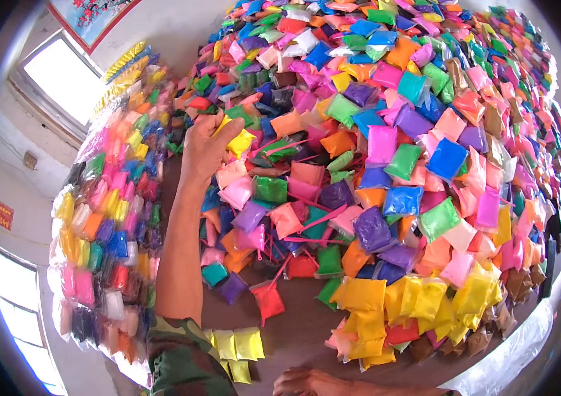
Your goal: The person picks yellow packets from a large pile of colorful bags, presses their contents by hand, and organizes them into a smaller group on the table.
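My left hand, in a camouflage sleeve, reaches up to the lower left of a large heap of small coloured packets. Its thumb and fingers are closed on a bright yellow packet; the fingertips are partly hidden. At the bottom edge lies my right hand, low over the brown table. It is blurred and cut off by the frame, so its grip does not show. Between the sleeve and the right hand, several pale yellow packets lie flat in rows.
Deeper yellow packets are stacked at the heap's front. A red packet lies on the table, and thin pink sticks stick out of the heap. Clear bags of packets stand at left. Clear plastic film lies at right.
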`<state>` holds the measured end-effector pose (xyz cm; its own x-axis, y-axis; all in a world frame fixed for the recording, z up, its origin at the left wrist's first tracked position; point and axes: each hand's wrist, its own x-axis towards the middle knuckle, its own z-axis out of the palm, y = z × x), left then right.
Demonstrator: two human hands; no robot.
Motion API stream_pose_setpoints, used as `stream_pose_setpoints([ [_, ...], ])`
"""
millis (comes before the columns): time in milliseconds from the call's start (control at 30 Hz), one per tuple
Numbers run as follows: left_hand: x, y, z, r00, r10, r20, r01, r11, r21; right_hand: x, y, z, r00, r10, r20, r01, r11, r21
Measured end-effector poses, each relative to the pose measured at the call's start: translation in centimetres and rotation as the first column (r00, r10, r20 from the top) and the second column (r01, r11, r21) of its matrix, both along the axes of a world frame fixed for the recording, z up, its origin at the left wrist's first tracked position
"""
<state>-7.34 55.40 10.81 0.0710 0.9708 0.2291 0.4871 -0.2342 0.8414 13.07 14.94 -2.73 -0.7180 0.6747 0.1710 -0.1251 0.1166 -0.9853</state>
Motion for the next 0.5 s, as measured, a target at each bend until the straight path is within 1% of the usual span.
stream_pose_setpoints([
  [133, 0.9, -1.0, 0.3, 0.999, -0.037, -0.002, 0.037, 0.999, -0.024, -0.5, -0.8, -0.6, 0.996, -0.091, -0.012, 0.092, 0.993, 0.068],
  [167, 1.3, -1.4, 0.2, 0.999, -0.049, 0.0, 0.049, 0.998, -0.032, -0.6, -1.1, -1.0, 0.997, -0.083, -0.007, 0.083, 0.994, 0.067],
  [200, 1.6, -1.5, 0.0, 0.999, -0.043, -0.033, 0.043, 0.999, -0.003, -0.8, -1.2, -1.4, 0.997, -0.075, -0.001, 0.075, 0.995, 0.069],
  [300, 1.7, -1.8, -0.1, 0.985, -0.103, -0.135, 0.088, 0.99, -0.109, -0.7, -1.2, -1.2, 0.998, -0.054, 0.007, 0.054, 0.998, 0.042],
  [333, 2.1, -2.0, -0.2, 0.98, -0.139, -0.144, 0.125, 0.987, -0.097, -0.6, -1.0, -0.9, 0.999, -0.049, 0.009, 0.049, 0.998, 0.029],
  [433, 3.6, -3.1, -0.4, 0.955, -0.242, -0.171, 0.234, 0.97, -0.067, -0.2, -0.3, -0.1, 0.997, -0.08, -0.011, 0.081, 0.993, 0.08],
  [467, 3.8, -3.2, 0.1, 0.911, -0.241, -0.334, 0.219, 0.97, -0.103, -0.4, -0.5, -0.7, 0.995, -0.101, -0.026, 0.103, 0.987, 0.122],
  [500, 3.7, -2.8, 0.0, 0.89, -0.212, -0.404, 0.252, 0.967, 0.048, -0.8, -0.8, -1.8, 0.992, -0.119, -0.041, 0.124, 0.98, 0.158],
])
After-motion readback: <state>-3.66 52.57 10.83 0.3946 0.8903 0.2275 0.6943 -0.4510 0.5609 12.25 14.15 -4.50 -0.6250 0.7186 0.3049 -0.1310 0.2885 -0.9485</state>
